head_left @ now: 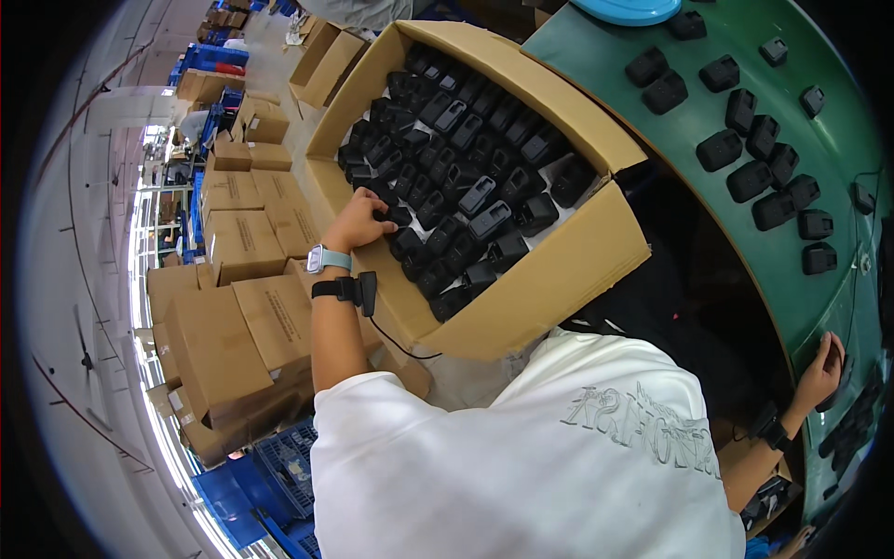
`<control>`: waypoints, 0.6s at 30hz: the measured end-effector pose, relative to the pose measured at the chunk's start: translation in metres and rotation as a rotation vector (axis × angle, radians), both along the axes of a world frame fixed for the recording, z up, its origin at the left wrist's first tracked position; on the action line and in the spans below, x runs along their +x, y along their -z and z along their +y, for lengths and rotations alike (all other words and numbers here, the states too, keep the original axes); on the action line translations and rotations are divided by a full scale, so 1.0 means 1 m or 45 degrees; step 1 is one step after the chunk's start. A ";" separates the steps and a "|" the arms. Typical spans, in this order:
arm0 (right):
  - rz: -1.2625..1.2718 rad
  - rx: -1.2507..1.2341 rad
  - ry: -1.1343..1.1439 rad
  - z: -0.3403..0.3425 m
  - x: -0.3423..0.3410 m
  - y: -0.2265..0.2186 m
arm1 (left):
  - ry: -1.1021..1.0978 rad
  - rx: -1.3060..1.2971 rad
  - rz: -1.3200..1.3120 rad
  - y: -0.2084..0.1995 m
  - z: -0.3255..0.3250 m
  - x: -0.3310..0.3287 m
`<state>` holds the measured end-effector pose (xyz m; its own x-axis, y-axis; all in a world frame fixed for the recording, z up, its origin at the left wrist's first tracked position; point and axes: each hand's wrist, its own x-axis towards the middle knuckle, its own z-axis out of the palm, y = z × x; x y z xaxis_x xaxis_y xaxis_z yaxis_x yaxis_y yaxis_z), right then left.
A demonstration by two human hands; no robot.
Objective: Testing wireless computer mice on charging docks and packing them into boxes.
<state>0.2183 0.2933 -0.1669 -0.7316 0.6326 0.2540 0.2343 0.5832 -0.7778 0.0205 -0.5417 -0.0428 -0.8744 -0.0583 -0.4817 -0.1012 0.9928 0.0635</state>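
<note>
Crowding cardboard box (559, 289) — black units (456, 182), left hand (358, 219) touching one.

Arms (335, 345) wide apart, left fingers (370, 202) bent, right fingers (826, 350) curled.

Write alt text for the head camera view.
A person's bare left hand reaches into an open tan cardboard box filled with small blocky black devices, while the right hand holds a dark object at a curved green table carrying similar devices. Brown cardboard boxes are stacked on the left.
</note>
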 end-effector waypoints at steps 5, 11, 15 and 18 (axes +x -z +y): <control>0.004 0.035 -0.017 -0.004 0.001 -0.002 | -0.072 0.074 -0.034 -0.004 0.000 -0.008; 0.018 0.074 -0.028 -0.008 -0.007 -0.005 | -0.193 -0.044 0.490 0.039 -0.062 -0.042; -0.029 0.028 0.032 -0.006 -0.004 -0.006 | -0.144 -0.088 0.316 0.048 -0.061 -0.052; 0.030 -0.034 0.047 0.004 -0.009 -0.008 | -0.166 -0.037 0.330 0.049 -0.056 -0.054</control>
